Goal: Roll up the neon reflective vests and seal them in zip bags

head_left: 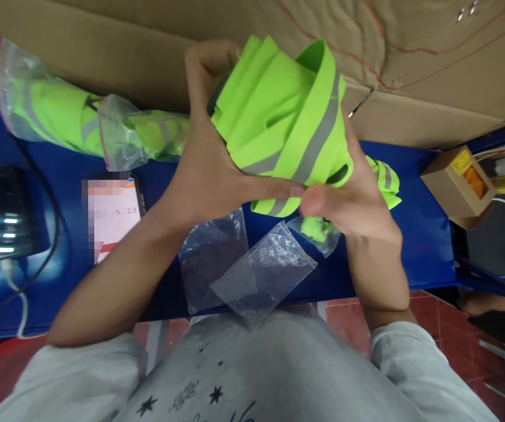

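Both hands hold up a folded bundle of neon yellow-green fabric with grey reflective stripes, which looks like a reflective vest (274,117). My left hand (208,161) grips its left side, thumb along the lower edge. On the opposite side my right hand (355,202) clasps it, with most fingers hidden behind the fabric. The thumbs nearly meet at the bottom. Below lie two flat clear plastic bags (265,272) (212,258), partly overlapping. A smaller clear bag with green fabric (316,230) is under my right hand. Another striped green bundle (386,180) shows beyond my right wrist.
Bagged green vests (54,111) lie along the back left of the blue table (423,240). A phone (114,220) and a black device (9,214) with cables are at left. Cardboard (138,53) stands behind; a small carton (459,184) sits at right.
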The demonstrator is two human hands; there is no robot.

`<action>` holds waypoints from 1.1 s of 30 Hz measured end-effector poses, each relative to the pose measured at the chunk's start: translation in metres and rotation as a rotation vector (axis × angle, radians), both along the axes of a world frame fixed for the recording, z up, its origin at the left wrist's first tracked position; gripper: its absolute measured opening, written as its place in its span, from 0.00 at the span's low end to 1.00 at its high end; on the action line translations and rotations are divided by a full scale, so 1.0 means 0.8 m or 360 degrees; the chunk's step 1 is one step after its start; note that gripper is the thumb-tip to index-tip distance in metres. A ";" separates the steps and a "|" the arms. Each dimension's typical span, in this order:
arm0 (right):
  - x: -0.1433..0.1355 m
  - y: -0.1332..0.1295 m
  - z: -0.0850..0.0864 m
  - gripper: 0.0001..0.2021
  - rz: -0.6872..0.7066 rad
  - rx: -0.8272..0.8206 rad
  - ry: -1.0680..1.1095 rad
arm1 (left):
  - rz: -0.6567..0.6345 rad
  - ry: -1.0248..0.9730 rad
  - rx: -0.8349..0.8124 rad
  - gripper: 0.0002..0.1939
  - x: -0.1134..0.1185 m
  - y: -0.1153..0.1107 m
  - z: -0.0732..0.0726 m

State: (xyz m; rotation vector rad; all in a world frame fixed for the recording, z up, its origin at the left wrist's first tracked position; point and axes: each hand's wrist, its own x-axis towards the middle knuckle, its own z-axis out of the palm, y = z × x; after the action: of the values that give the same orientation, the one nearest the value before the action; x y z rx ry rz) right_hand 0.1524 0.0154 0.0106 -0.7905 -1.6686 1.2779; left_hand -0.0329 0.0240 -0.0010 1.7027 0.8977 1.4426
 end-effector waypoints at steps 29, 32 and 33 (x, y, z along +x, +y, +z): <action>0.094 -0.148 -0.094 0.32 -0.1477 -0.0075 -0.0152 | -0.0017 0.1803 -0.0521 0.55 0.089 -0.211 -0.085; 0.088 -0.160 -0.093 0.30 -0.1456 -0.0140 -0.0146 | 0.0047 0.1645 -0.0362 0.50 0.086 -0.216 -0.090; 0.086 -0.162 -0.093 0.30 -0.1436 -0.0163 -0.0133 | 0.0097 0.1593 -0.0305 0.49 0.084 -0.218 -0.090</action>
State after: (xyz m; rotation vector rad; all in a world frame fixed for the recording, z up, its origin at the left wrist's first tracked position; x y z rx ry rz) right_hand 0.2213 -0.1145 -0.0636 -1.4525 -1.0683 0.6861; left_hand 0.0343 -0.1502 -0.0728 2.2497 1.5353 0.4226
